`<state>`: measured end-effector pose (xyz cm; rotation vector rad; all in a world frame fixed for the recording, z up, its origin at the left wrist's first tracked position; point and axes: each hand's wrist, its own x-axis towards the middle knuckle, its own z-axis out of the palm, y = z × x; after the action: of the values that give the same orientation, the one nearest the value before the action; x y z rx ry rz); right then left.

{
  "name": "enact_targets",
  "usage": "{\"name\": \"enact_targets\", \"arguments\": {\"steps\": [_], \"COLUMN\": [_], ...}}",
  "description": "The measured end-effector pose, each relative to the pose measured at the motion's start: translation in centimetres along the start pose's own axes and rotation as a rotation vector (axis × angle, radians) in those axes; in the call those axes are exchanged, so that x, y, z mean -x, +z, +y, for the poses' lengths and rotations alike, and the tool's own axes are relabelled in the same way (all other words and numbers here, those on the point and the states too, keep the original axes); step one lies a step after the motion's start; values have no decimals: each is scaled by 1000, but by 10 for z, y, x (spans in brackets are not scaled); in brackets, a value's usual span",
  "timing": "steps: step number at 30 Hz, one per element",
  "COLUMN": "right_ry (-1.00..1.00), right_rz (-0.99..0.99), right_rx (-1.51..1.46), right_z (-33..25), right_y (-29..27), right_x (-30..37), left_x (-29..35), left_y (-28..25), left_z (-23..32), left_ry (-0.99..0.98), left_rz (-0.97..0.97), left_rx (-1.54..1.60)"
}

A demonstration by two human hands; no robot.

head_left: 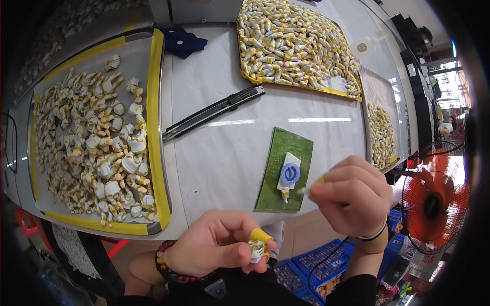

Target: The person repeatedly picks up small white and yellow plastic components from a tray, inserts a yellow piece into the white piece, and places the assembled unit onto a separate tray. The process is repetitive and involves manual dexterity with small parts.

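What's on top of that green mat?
A white piece, a round blue piece partly covering it, and a small pale-and-yellow piece. What's underneath them is covered, so unseen.

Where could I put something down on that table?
The biggest bare patch of white table is below the box cutter, between the left tray and the green board. A smaller one is above the right hand, below the upper tray. Both trays are crowded with small pieces.
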<state>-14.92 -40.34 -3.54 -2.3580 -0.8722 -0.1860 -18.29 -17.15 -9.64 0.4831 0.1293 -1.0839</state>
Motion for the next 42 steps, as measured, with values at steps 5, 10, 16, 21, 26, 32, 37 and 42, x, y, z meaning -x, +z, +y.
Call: {"name": "enact_targets", "arguments": {"steps": [5, 10, 16, 21, 26, 32, 37, 42], "right_ry": [-96, -10, -172, -188, -135, -24, -169, -223], "right_rz": [78, 50, -103, -81, -83, 78, -46, -83], "right_rx": [-263, -292, -201, -229, -226, -295, -263, -265], "right_z": [-16, -35, -31, -26, -32, -36, -31, -31], "right_y": [5, 10, 2, 12, 6, 14, 2, 3], "right_x": [-1, -14, -17, -17, -14, -7, -2, 2], "left_x": [-7, -8, -12, -9, -10, -7, -6, -7], "left_y": [4, -1, 3, 1, 1, 12, 10, 9], "left_z": [0, -7, -6, -6, -3, -2, -2, 0], "left_ry": [-73, -25, -93, -73, -78, 311, 526, 614], "left_rz": [-81, -225, -250, -214, -216, -47, -13, 43], "left_rx": [47, 190, 146, 119, 70, -205, -494, -698]}}
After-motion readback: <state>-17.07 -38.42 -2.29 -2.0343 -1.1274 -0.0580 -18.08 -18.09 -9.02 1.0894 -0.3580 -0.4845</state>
